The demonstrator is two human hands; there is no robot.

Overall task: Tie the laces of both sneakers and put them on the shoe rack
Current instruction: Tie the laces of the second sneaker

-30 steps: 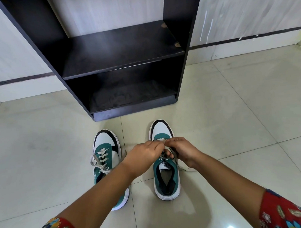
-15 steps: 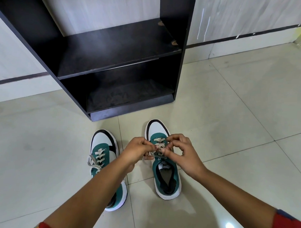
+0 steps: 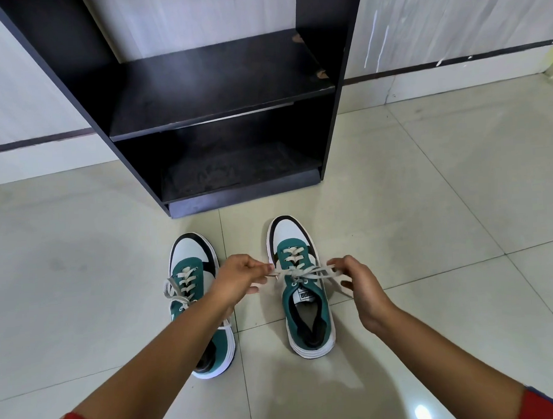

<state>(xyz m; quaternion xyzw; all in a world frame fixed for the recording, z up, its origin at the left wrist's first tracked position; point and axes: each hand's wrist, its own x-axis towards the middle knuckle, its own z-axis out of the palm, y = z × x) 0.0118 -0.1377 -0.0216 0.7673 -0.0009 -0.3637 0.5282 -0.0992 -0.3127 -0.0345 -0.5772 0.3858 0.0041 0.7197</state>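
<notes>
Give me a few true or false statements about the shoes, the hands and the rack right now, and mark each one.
1. Both hands pull the lace ends of the right sneaker. True: left hand, right hand, laces.
2. The left sneaker sits on the shoe rack. False: it is on the floor.
3. The rack's shelves hold no shoes. True.
4. The sneakers are red. False: green, white and black.
</notes>
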